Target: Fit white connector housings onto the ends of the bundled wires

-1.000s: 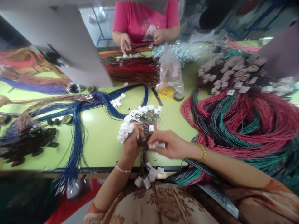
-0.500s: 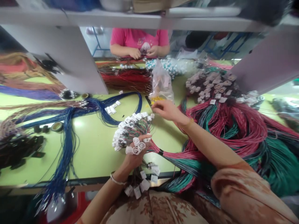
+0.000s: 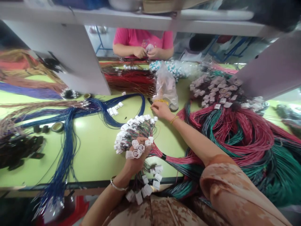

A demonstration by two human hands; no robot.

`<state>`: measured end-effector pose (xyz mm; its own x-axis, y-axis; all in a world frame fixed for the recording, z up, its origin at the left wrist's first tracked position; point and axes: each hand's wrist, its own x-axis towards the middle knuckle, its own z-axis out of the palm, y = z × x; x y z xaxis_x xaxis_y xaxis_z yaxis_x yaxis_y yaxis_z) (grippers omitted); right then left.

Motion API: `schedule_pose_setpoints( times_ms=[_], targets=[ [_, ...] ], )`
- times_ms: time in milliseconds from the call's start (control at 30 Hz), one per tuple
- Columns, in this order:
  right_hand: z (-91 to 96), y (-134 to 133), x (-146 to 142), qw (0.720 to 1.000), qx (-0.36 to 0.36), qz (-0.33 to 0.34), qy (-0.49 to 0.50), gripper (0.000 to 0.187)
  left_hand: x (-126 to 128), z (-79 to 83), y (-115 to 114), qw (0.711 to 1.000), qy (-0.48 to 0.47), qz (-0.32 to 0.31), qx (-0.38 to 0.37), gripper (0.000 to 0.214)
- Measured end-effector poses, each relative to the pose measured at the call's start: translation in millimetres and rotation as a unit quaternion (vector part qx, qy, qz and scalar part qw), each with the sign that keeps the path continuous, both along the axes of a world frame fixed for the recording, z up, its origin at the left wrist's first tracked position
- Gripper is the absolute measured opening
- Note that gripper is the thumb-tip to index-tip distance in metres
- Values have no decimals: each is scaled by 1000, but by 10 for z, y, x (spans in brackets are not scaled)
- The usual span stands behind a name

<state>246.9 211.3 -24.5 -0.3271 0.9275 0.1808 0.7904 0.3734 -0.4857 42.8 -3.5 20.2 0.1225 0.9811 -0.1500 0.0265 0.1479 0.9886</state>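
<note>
Open bench (image 3: 96, 138) left of the left hand (image 3: 140, 160) gives passage as far as the blue wires (image 3: 67, 135); coiled pink-and-green wires (image 3: 249, 138) obstruct right of the right hand (image 3: 162, 110), a plastic bag (image 3: 167, 86) just beyond it.

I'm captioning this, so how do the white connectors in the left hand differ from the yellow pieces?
The white connectors are larger; the yellow pieces look tiny. The left hand holds the white connectors; the yellow pieces lie by the plastic bag, near the right hand. Both are in groups.
</note>
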Motion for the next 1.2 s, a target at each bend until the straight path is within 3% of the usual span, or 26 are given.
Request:
schedule_pose_setpoints(
  times_ms=[333,567,667,800,900,1067,1200],
  targets=[
    [54,-71,-37,998,-33,8,50,10,-26,-50,17,999,-26,-17,-9,34],
    [138,-156,-30,976,-101,-39,192,6,-24,-76,7,999,-44,-8,-15,40],
    [242,-317,-32,938,-153,-56,307,10,-29,-113,-9,999,-40,0,-14,40],
    [440,-637,-80,814,-244,-36,527,22,-41,-135,-13,1000,-25,3,-4,40],
    [565,-893,-127,766,-309,-19,564,24,-48,-112,-4,1000,-22,9,5,36],
    [659,-1241,-195,728,-375,33,573,24,-54,-79,12,999,-22,34,5,34],
    [669,-1407,-233,736,-369,65,564,25,-56,-90,19,998,-44,43,-2,36]
  ],
)
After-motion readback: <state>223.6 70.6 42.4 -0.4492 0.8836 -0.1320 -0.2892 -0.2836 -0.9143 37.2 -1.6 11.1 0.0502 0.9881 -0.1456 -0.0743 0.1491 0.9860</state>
